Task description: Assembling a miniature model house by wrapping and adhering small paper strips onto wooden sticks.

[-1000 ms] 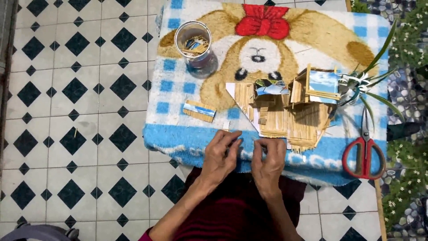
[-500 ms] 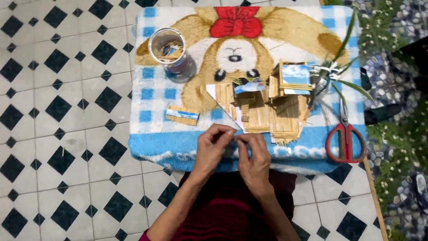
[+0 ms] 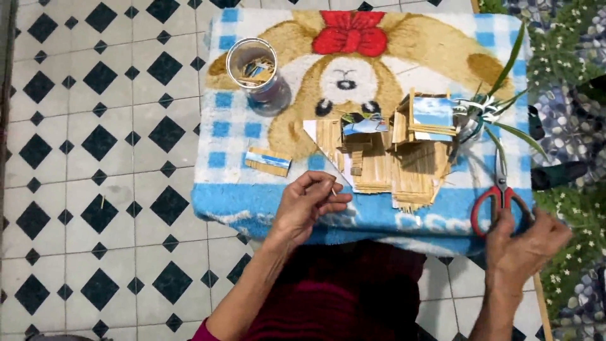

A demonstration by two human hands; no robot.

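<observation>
My left hand point(image 3: 307, 207) rests on the front edge of a blue checked towel point(image 3: 227, 189) and pinches a thin wooden stick between thumb and fingers. My right hand point(image 3: 527, 240) lies at the towel's right front corner, fingers touching the red handles of a pair of scissors point(image 3: 500, 192); whether it grips them I cannot tell. A small house model of wooden sticks point(image 3: 391, 151), with little blue pictures glued on, stands on the towel between the two hands, a bit farther away.
A clear plastic cup point(image 3: 255, 72) with stick pieces stands at the towel's far left. A small stick panel with a blue picture point(image 3: 268, 161) lies left of the model. A green spiky plant point(image 3: 492, 110) is at the right. Black-and-white tiled floor point(image 3: 95, 158) lies left.
My right hand has left the left hand and moved right to the scissors. The left hand stays at the towel's front edge with the stick. The view has shifted.
</observation>
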